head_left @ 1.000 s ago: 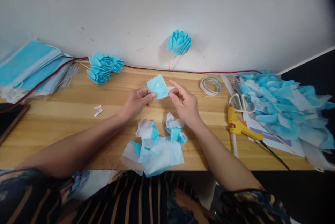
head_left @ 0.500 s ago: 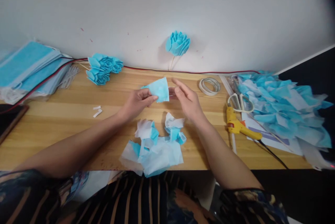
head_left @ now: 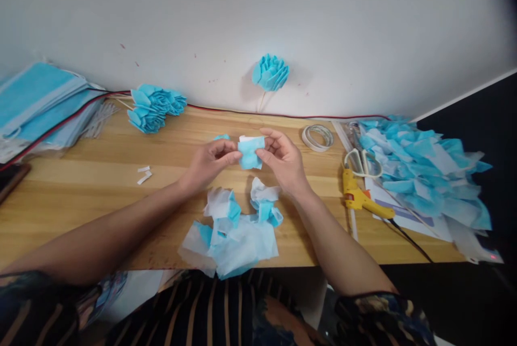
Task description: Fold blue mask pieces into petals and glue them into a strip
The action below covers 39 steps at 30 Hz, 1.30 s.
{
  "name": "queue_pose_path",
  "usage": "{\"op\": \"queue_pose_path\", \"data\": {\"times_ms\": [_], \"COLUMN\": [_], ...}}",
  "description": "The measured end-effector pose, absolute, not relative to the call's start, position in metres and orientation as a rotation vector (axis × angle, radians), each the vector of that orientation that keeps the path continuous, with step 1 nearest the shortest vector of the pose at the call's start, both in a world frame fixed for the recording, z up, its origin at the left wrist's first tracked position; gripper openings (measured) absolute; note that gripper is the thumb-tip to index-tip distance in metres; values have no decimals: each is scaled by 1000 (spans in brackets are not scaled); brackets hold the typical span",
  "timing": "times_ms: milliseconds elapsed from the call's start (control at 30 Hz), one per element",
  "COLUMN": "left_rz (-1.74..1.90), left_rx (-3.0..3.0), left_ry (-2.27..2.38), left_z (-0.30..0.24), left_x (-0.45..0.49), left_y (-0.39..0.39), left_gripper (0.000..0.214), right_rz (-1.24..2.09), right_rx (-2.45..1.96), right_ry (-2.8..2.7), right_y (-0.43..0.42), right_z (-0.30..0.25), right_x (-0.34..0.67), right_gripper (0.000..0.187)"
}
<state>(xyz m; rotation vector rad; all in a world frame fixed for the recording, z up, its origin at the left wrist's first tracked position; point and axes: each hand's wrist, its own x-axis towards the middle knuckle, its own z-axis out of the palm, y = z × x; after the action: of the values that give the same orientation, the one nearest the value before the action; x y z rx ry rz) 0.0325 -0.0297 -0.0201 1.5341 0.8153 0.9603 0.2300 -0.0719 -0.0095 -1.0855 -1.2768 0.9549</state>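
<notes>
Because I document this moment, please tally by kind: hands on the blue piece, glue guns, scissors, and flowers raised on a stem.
Left hand and right hand on the blue piece: 2
Yellow glue gun: 1
White-handled scissors: 1
Raised flower: 1
Total: 5

A small light-blue sheet (head_left: 250,155) between our left hand (head_left: 210,163) and right hand (head_left: 285,163)
We pinch it at both side edges above the wooden surface (head_left: 81,195), its roughly square face turned toward us; a white strip (head_left: 244,138) shows along its top, whether a fold we cannot tell.
</notes>
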Motion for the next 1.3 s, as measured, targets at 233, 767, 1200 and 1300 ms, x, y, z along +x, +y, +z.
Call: {"op": "queue_pose_path", "data": {"times_ms": [233,767,1200,1300], "left_rz": [952,1045,1124,1207], "left_rx": [1269,1255,1303,1353], "left_ry": [535,696,760,834], "left_z": [-27,-19,-15,-11], "left_x": [37,34,34,32], "left_y": [-26,-26,-28,-30], "left_gripper": [87,43,38,28], "right_rz": [978,1017,1239,1154], "right_rx": [-1101,-1173,-1083,-1102], "right_ry": [-1330,-1277,-1202,-1213], "right_y": [-75,-72,-66,-66], "right_z": [-11,-21,-29,-25], "right_x": [225,230,234,236], "right_gripper": [45,42,70,64]}}
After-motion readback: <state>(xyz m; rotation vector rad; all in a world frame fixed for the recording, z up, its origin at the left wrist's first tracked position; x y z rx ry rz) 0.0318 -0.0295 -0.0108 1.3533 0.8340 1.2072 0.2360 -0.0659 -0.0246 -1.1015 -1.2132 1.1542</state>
